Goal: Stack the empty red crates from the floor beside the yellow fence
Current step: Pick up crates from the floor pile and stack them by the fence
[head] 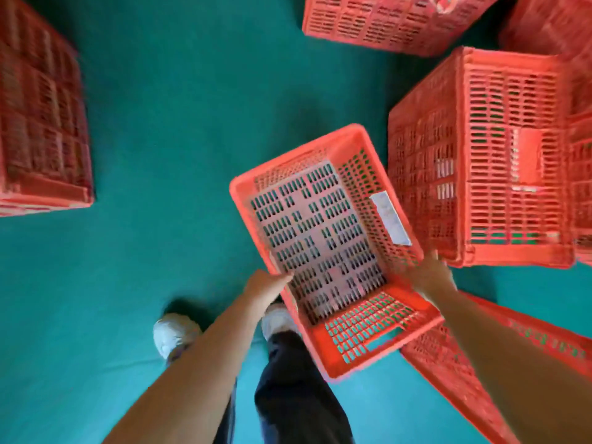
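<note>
Green floor [192, 123] below: left hand [267, 285] and right hand [429, 275] clasp the red crate [320, 232] between their fingers, its long axis pointing away (crate stack [496, 155] beyond right fingers).

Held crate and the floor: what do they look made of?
Held red crate: looks like injection-moulded plastic, matte; uniform colour, slotted lattice walls and base, thick rim, moulded handle slot. Green floor: smooth, seamless, low sheen; probably a painted or resin coating, possibly sheet vinyl, the blur leaves it open.
</note>
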